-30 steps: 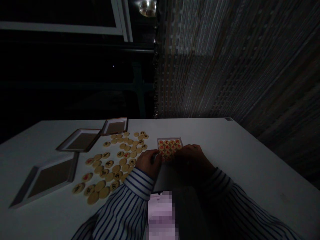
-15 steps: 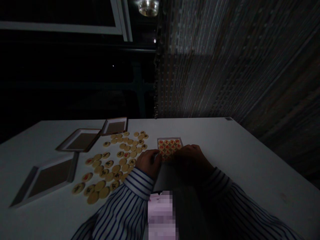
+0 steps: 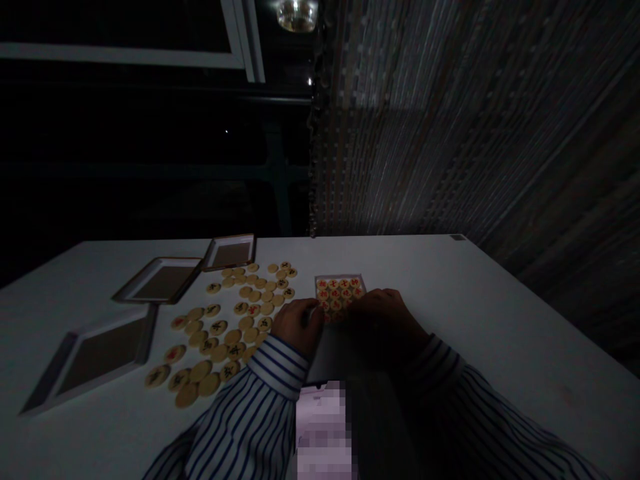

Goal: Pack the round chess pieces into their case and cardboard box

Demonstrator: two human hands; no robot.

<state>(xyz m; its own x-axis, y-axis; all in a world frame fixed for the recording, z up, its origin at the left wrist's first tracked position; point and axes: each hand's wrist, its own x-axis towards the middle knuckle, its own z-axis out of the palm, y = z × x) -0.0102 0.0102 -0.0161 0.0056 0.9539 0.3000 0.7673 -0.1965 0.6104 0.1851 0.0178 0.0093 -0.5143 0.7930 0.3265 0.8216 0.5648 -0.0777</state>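
Note:
A small shallow box (image 3: 363, 283) stands on the table in front of me, filled with rows of round xiangqi pieces (image 3: 335, 294) marked in red. My left hand (image 3: 299, 325) is at the box's near left side, thumb and fingers curled in and closed on its edge. Over the near right part of the box lies my right hand (image 3: 385, 317), its fingers bent and closed. Deep shadow hides the fingertips of that hand and whatever they may grip. The nearest row of pieces is partly covered by both hands.
Many loose xiangqi pieces (image 3: 233, 337) lie scattered left of my left hand, some face down, some with black or red characters. Three open trays or lids (image 3: 145, 333), (image 3: 197, 267), (image 3: 253, 247) rest farther left. A lit phone-like screen (image 3: 320, 427) is below my wrists. A bead curtain (image 3: 380, 167) hangs behind the white table (image 3: 500, 347).
Both hands stay almost in place at the box, with only slight finger movement. The loose pieces and the trays look unmoved.

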